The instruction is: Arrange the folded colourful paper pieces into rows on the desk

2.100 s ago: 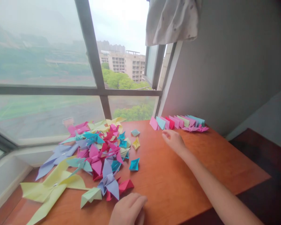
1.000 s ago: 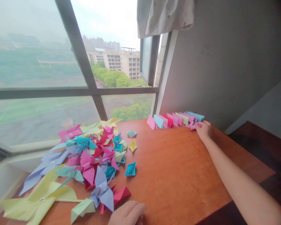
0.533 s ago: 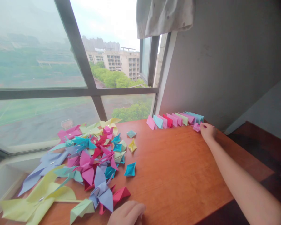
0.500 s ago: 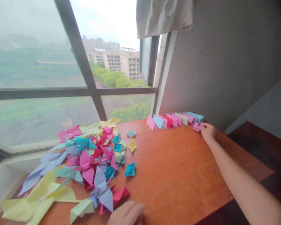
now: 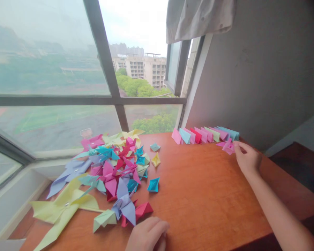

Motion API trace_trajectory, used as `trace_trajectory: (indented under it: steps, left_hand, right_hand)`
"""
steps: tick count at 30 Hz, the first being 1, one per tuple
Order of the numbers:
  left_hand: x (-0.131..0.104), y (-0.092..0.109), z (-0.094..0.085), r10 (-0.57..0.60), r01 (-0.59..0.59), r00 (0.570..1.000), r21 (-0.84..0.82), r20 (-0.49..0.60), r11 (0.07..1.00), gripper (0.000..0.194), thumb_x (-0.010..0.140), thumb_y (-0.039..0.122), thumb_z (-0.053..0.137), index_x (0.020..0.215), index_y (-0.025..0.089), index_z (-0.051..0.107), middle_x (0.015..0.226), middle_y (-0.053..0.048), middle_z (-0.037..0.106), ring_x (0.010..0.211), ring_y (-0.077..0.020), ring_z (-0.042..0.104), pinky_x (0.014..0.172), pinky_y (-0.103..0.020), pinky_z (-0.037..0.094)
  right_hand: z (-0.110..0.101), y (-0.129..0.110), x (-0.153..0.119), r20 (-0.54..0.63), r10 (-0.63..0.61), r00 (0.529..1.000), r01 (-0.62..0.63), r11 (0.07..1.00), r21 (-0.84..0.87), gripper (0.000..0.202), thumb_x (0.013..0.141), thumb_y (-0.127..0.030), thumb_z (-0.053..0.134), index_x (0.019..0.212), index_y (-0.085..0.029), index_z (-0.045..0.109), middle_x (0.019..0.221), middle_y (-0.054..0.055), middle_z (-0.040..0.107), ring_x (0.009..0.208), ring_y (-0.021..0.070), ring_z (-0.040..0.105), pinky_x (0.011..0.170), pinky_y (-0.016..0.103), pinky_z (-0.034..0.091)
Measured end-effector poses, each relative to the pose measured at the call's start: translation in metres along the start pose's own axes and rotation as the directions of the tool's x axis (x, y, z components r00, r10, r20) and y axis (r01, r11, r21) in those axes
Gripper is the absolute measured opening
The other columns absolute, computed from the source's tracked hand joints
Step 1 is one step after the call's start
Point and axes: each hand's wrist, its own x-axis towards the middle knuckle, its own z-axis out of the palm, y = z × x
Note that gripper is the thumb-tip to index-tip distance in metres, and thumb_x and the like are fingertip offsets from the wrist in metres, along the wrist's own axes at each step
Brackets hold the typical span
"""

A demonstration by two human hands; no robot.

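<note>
At the right end of a row of folded cards, my right hand (image 5: 247, 157) is closed in a pinch on a pink folded paper piece (image 5: 227, 146). This piece is low over the table, just in front of the row; whether it touches the wood I cannot tell. The row of folded cards (image 5: 199, 135) stands in pink, light blue, red, pale green and lilac. My left hand (image 5: 148, 234) is at the bottom edge, fingers curled together, beside a red paper piece (image 5: 143, 210); its palm side is hidden. A lilac paper flower (image 5: 124, 202) lies just beyond it.
A heap of folded paper with a yellow pinwheel (image 5: 65, 204) covers the left of the wooden table (image 5: 193, 195). A blue paper boat (image 5: 153, 184), a yellow one (image 5: 156, 159) and a pale blue one (image 5: 155, 147) lie beside it. Windows (image 5: 54, 129) and a wall (image 5: 251, 87) border the table.
The view has turned slightly left, so everything appears further right. My right hand has drawn the pink paper piece a little towards me, and more of it shows. My left hand stays near the red piece.
</note>
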Motion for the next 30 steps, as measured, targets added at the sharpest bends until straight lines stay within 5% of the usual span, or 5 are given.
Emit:
trace_trajectory:
  steps: [8, 13, 16, 21, 30]
  left_hand:
    - [-0.003, 0.001, -0.002, -0.039, 0.039, 0.999, 0.006, 0.036, 0.999, 0.031, 0.074, 0.000, 0.040, 0.092, 0.022, 0.052, 0.074, -0.002, 0.065, 0.064, -0.0152, 0.063, 0.056, -0.021, 0.048]
    - [0.000, 0.001, 0.000, -0.019, 0.020, 0.999, 0.011, -0.030, 1.000, 0.033, 0.071, 0.000, 0.038, 0.090, 0.022, 0.052, 0.072, -0.001, 0.065, 0.060, -0.0140, 0.062, 0.055, -0.020, 0.047]
    - [-0.002, -0.002, 0.003, -0.023, 0.024, 0.999, 0.023, -0.045, 0.999, 0.033, 0.067, 0.000, 0.038, 0.088, 0.022, 0.051, 0.070, -0.001, 0.064, 0.060, -0.0136, 0.061, 0.055, -0.019, 0.046]
    - [-0.005, -0.006, 0.009, -0.013, 0.015, 0.998, 0.037, -0.053, 0.999, 0.033, 0.066, 0.000, 0.040, 0.088, 0.021, 0.052, 0.069, 0.000, 0.063, 0.057, -0.0129, 0.060, 0.052, -0.019, 0.044]
    - [-0.010, -0.009, 0.014, -0.010, 0.010, 1.000, 0.065, 0.002, 0.998, 0.034, 0.070, 0.000, 0.043, 0.093, 0.023, 0.053, 0.073, 0.000, 0.064, 0.062, -0.0141, 0.061, 0.055, -0.020, 0.045]
  right_hand:
    - [0.008, -0.150, -0.039, 0.175, -0.171, 0.970, 0.079, 0.897, 0.435, 0.026, 0.090, -0.037, 0.054, 0.093, -0.021, 0.074, 0.102, 0.006, 0.073, 0.097, 0.0218, 0.067, 0.089, 0.036, 0.051]
    - [0.043, -0.238, -0.054, 0.217, -0.243, 0.946, 0.053, 0.771, 0.634, 0.021, 0.089, -0.030, 0.054, 0.092, -0.021, 0.073, 0.100, 0.005, 0.073, 0.098, 0.0205, 0.067, 0.089, 0.036, 0.053]
    - [0.073, -0.269, -0.062, 0.327, -0.308, 0.893, 0.010, 0.742, 0.670, 0.018, 0.084, -0.024, 0.056, 0.087, -0.022, 0.074, 0.103, 0.005, 0.073, 0.101, 0.0212, 0.066, 0.087, 0.035, 0.055]
    - [0.103, -0.261, -0.072, 0.430, -0.295, 0.853, -0.049, 0.775, 0.630, 0.021, 0.082, -0.025, 0.055, 0.092, -0.022, 0.073, 0.109, 0.006, 0.072, 0.105, 0.0211, 0.065, 0.082, 0.033, 0.056]
    - [0.106, -0.153, -0.054, 0.326, -0.098, 0.940, -0.042, 0.917, 0.396, 0.023, 0.079, -0.033, 0.055, 0.088, -0.019, 0.071, 0.109, 0.012, 0.068, 0.105, 0.0265, 0.062, 0.092, 0.042, 0.051]
